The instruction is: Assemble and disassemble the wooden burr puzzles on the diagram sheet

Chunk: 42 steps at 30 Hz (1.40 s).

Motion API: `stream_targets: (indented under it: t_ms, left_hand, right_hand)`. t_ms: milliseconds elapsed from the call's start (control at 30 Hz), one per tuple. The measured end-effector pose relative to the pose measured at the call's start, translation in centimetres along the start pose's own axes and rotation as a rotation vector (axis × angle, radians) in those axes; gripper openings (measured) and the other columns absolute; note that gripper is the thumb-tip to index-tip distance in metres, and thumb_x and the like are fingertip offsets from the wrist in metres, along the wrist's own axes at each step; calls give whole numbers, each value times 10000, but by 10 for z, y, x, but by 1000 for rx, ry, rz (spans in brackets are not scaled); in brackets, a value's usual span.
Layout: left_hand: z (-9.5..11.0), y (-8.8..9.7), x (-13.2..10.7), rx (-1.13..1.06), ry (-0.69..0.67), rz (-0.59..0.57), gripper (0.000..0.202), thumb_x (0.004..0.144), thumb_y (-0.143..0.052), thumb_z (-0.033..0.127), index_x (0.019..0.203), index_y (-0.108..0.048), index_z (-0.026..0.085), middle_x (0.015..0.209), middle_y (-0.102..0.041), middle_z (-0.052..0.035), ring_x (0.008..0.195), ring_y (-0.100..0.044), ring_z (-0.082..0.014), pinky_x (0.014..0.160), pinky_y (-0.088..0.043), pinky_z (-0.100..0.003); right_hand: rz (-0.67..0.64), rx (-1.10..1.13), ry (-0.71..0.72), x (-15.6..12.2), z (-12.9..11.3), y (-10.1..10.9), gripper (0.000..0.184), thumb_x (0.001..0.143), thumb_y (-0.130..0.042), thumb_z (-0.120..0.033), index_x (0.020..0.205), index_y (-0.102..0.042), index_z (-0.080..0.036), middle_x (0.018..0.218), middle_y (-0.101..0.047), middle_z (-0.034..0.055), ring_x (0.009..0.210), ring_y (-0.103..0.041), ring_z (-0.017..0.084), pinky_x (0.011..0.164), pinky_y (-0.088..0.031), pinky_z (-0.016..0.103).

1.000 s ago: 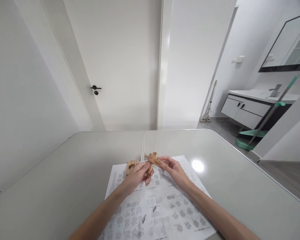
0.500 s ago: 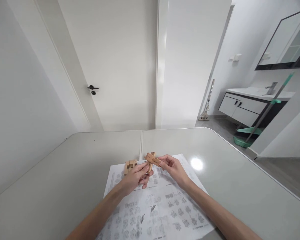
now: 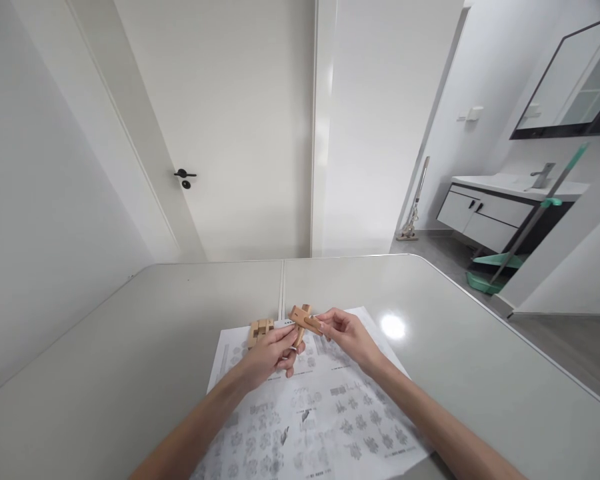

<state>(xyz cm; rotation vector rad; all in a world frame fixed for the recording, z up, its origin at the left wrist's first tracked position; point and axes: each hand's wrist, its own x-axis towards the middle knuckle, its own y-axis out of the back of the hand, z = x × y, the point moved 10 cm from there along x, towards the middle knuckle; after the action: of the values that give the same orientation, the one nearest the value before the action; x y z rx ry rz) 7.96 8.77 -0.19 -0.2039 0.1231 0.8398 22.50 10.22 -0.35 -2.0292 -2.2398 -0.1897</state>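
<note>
My left hand (image 3: 269,353) and right hand (image 3: 347,333) pinch the crossed pale wooden puzzle bars (image 3: 303,319) above the printed white paper sheet (image 3: 330,420). They look light, rigid and smooth, so I judge the bar ends the best hold.

Two hands, two crossed wooden bars (image 3: 304,320), one pile of blocks (image 3: 260,328), one printed sheet (image 3: 325,413).

The one sheet lies on one worktop (image 3: 130,347). Above the sheet's far edge, one left hand (image 3: 269,352) and one right hand (image 3: 349,335) each keep a grip on the two bars. The one pile sits at the sheet's far left corner, its blocks too small to count singly. Beyond the sheet are one door (image 3: 240,133), one door handle (image 3: 183,177), one mirror (image 3: 575,87), one tap (image 3: 544,175) and one mop (image 3: 415,207).
</note>
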Motion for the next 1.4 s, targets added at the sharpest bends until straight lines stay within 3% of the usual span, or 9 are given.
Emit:
stream_targets:
  t_ms: [567,700,767,833,933,1000,1233,1400]
  left_hand:
    - [7,-5,-1,-55,-44,-77,374,959,-582,534,952,-627,163,768,-525,36,424,-267,-13,587,-511,-246]
    - [11,-7,-1,-39,-79,-79,370,996,-540,493,1134,-641,165,775,-530,33,420,-295,-11,628,-534,-279]
    - [11,-7,0,-60,-98,-64,437,1003,-537,477,1340,-548,199,776,-546,31,433,-385,-28,685,-551,-324]
    - [10,-6,1,-83,-112,-39,579,1005,-544,464,1511,-355,253,777,-573,27,482,-504,-67,737,-555,-369]
    - [10,-6,1,-113,-123,-32,730,1010,-550,438,1590,-125,307,783,-597,25,529,-579,-101,769,-553,-406]
    - [11,-8,0,-124,-126,-43,758,1012,-553,427,1596,-83,319,778,-593,30,521,-575,-98,770,-553,-408]
    - [12,-10,-2,-149,-127,-60,655,1024,-529,414,1580,-195,324,758,-538,48,503,-530,-76,795,-549,-408]
    - [9,-18,-2,-145,-111,-95,542,1027,-520,412,1521,-346,272,744,-523,44,486,-476,-64,818,-540,-424]
  right_hand:
    - [-62,17,28,-1,-11,-2,374,829,-725,-578,882,-683,-210,672,-548,-17,653,-467,161,628,-368,286]
    - [-73,84,25,-1,-12,-5,342,851,-714,-554,918,-678,-221,688,-585,-16,664,-500,165,673,-396,299]
    - [-76,114,11,-1,-9,-6,329,857,-712,-542,944,-676,-226,681,-588,-21,670,-517,168,708,-412,310]
    - [-75,122,-7,0,-5,-6,327,859,-712,-535,964,-678,-227,680,-586,-22,677,-527,173,724,-419,318]
    - [-81,123,-11,0,-3,-7,335,861,-707,-523,1007,-689,-222,689,-583,-17,688,-529,175,726,-423,321]
    - [-82,115,-4,0,-5,-8,342,847,-718,-515,1021,-694,-221,691,-580,-15,688,-526,176,719,-426,322]
    - [-61,87,-5,-3,-11,-7,333,827,-741,-506,990,-703,-219,724,-594,-9,665,-493,159,670,-402,305]
    - [-124,145,-30,-5,-7,-16,307,836,-742,-519,916,-683,-228,712,-578,-21,709,-525,163,731,-433,315]
